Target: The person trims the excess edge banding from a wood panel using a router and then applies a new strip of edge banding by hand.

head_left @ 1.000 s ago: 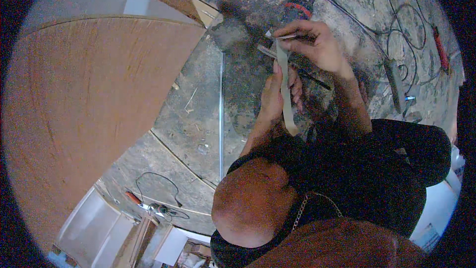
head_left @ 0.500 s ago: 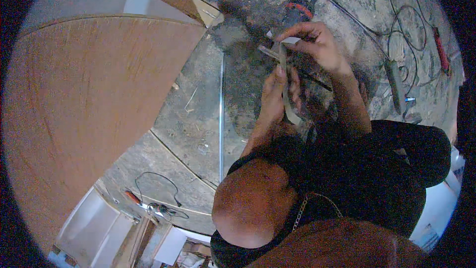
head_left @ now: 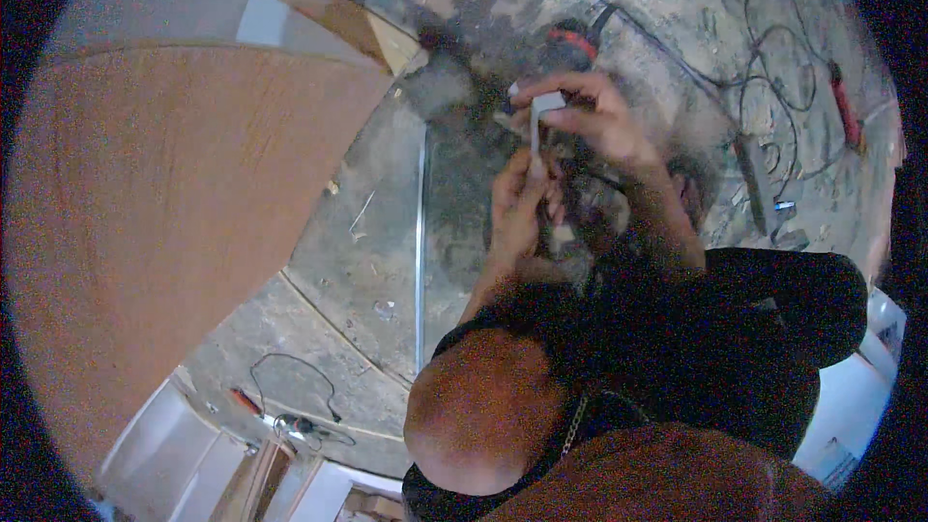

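My left hand (head_left: pixel 517 203) is closed round the lower part of a narrow pale strip (head_left: pixel 535 140), held upright in front of my body. My right hand (head_left: pixel 604 126) pinches the strip's white upper end between thumb and fingers, where it bends over to the right. The strip's material cannot be made out. Just beyond my right hand, a black power tool with a red ring (head_left: pixel 572 42) lies on the floor. A short pale piece beside the strip is blurred and partly hidden by my fingers.
A large brown curved panel (head_left: pixel 184 193) fills the left side, with a wooden piece (head_left: pixel 338 14) at its far edge. A long thin metal strip (head_left: pixel 421 242) lies on the dusty floor. Cables, a red-handled tool (head_left: pixel 846 106) and a dark flat bar (head_left: pixel 751 184) are at right.
The strip's upper part now looks straighter, and its white bent end shows more plainly in my right fingers. Its curved lower tail shows less. The whole view has shifted slightly.
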Action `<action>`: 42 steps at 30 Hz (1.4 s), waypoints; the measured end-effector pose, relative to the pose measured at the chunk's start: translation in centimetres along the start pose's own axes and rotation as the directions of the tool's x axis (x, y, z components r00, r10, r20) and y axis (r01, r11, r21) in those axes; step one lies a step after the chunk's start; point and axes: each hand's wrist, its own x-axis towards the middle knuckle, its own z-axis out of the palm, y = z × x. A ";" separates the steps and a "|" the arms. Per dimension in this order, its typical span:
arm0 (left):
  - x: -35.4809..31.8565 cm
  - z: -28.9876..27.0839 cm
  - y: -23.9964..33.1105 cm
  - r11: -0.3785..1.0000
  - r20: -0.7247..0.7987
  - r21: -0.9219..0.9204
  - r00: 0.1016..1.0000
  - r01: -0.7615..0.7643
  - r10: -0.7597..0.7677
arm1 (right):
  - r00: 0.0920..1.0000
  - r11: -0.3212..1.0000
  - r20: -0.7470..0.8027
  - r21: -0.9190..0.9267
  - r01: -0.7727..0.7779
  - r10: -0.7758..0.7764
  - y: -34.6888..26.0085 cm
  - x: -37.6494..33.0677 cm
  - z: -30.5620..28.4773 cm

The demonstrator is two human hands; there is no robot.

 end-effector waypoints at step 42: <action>0.4 -0.4 0.2 0.987 0.027 -0.129 0.995 0.096 -0.094 | 0.991 0.995 -0.112 -0.068 -0.077 0.069 0.5 0.3 0.4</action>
